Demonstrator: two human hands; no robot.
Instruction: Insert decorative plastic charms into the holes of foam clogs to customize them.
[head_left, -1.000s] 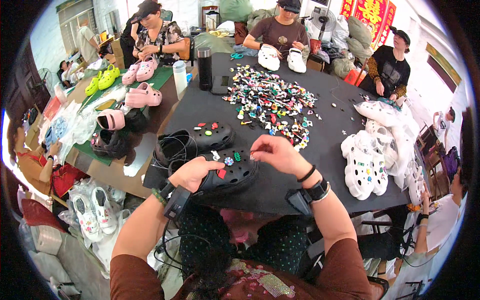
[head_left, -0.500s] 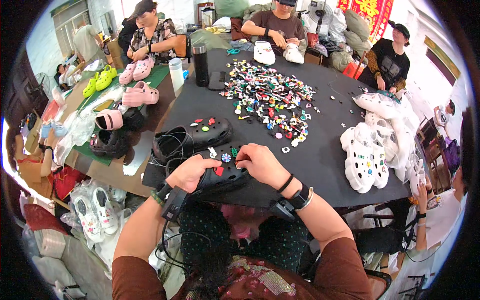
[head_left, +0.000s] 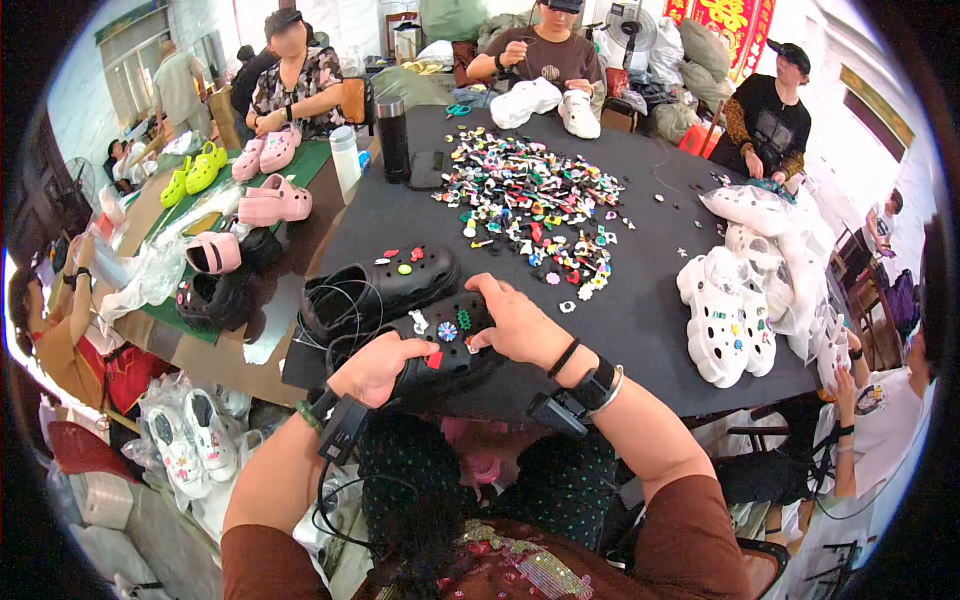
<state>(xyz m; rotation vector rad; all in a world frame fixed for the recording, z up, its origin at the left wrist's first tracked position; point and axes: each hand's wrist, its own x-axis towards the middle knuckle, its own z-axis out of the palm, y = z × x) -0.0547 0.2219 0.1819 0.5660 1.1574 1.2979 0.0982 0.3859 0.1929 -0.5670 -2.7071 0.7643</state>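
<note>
I see both hands, left (head_left: 375, 365) and right (head_left: 515, 325), clasping one black clog (head_left: 440, 345). Second black clog (head_left: 380, 285) just behind; charm pile (head_left: 530, 200) beyond on table (head_left: 640, 300).

The person wears a rust-brown short-sleeved top with a sequinned patch at the chest. The left hand (head_left: 375, 365) has a green bead bracelet at its wrist and a black boxy device strapped beside it, a thin black cable trailing from it. The right hand (head_left: 520, 325) carries a black hair-tie band, a black strapped device and what seems a silver bangle.
</note>
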